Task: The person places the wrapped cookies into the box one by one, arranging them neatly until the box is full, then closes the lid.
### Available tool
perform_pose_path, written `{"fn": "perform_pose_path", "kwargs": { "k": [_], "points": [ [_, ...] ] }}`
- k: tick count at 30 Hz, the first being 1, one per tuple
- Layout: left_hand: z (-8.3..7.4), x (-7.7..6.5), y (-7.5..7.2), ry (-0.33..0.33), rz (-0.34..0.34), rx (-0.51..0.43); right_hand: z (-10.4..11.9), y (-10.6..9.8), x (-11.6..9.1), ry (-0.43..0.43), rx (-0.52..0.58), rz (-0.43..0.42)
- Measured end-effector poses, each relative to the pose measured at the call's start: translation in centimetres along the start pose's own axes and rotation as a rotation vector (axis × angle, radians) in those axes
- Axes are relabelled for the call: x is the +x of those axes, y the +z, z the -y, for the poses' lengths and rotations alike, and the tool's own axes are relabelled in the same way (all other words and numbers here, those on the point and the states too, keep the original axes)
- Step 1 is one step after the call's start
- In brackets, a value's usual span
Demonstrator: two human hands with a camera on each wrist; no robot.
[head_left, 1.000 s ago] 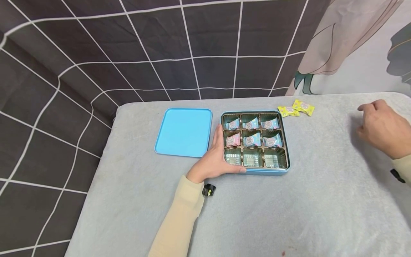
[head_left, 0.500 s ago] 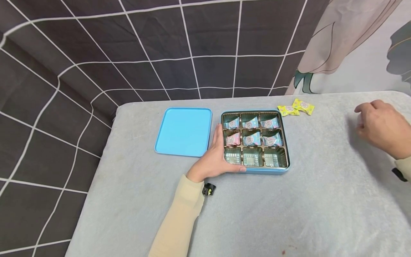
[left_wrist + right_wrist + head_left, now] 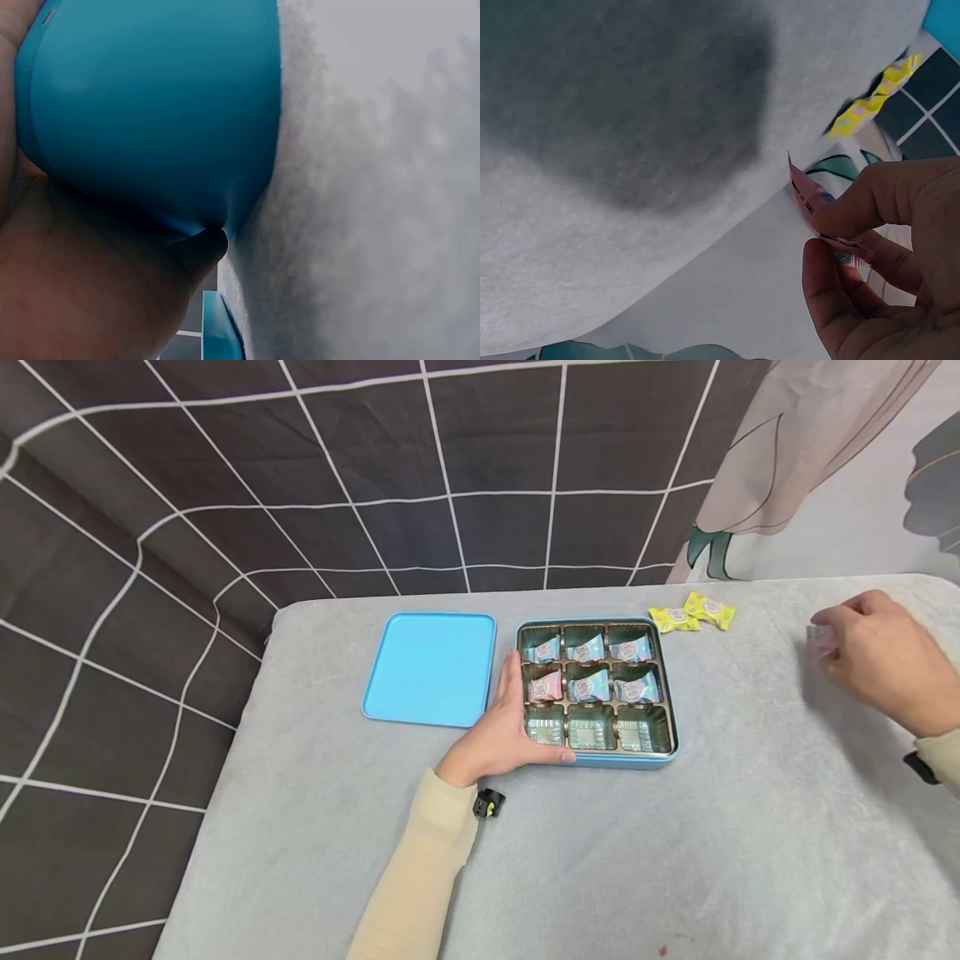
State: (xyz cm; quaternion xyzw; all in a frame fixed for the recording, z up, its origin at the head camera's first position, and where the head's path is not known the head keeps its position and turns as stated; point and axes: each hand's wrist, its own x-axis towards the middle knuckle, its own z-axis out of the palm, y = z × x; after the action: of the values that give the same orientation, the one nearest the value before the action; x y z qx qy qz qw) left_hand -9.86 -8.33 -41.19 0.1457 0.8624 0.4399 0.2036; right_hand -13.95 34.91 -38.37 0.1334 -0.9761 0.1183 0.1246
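My left hand (image 3: pixel 491 735) rests against the near left corner of a blue tin (image 3: pixel 630 762), fingers straight along its left side and thumb along its front edge. Close up in the left wrist view is the tin's blue wall (image 3: pixel 157 97). Blue-wrapped candies (image 3: pixel 588 685) and one pink-wrapped candy (image 3: pixel 544 687) sit in the back and middle rows of its divided tray; the front row holds none. Over the right part of the table, my right hand (image 3: pixel 888 660) pinches another pink-wrapped candy (image 3: pixel 806 196) between thumb and fingers.
A blue lid (image 3: pixel 431 668) lies left of the tin. Two yellow-wrapped candies (image 3: pixel 692 612) lie by the tin's back right corner. Grey cloth covers the table (image 3: pixel 300 818), with a dark gridded curtain (image 3: pixel 495 460) behind it.
My right hand has moved a little to the left, and the candy in its fingers has come into sight in the head view. My left hand and the tin have stayed put.
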Motion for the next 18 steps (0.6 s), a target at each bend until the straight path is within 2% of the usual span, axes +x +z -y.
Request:
{"fn": "perform_pose_path", "kwargs": {
  "k": [4, 18],
  "points": [
    [0.0, -0.1, 0.0, -0.003, 0.002, -0.002, 0.8, -0.1, -0.2, 0.007, 0.013, -0.014],
    [0.1, -0.1, 0.1, 0.000, -0.004, 0.015, 2.6, -0.5, -0.2, 0.021, -0.002, 0.025]
  ]
}}
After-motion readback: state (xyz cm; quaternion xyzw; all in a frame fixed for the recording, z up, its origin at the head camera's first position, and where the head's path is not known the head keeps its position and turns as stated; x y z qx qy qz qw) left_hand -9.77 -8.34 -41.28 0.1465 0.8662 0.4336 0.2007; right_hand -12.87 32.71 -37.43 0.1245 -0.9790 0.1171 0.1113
